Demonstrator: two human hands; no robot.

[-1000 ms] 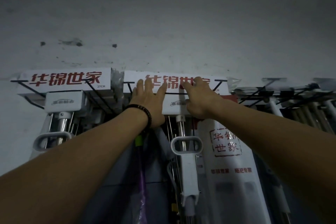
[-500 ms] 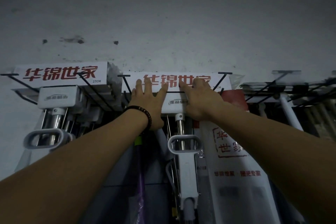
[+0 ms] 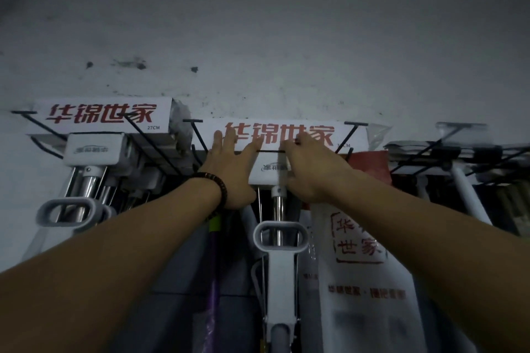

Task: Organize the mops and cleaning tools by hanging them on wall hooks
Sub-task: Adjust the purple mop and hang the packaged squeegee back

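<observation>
Both hands reach up to a white mop head [image 3: 279, 135] with red writing, hung on black wall hooks [image 3: 351, 135] against the grey wall [image 3: 258, 23]. The left hand [image 3: 231, 169] lies flat on the mop head's left part, fingers spread. The right hand [image 3: 311, 170] presses its middle, fingers bent over a thin black wire [image 3: 269, 151]. The hands are close but not touching. The mop's handle [image 3: 279, 238] hangs straight down. Another mop [image 3: 100, 117] hangs on hooks to the left.

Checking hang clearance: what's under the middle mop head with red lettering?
Below the middle mop head: a chrome pole and white loop handle. Both hands hide its lower corners.
</observation>
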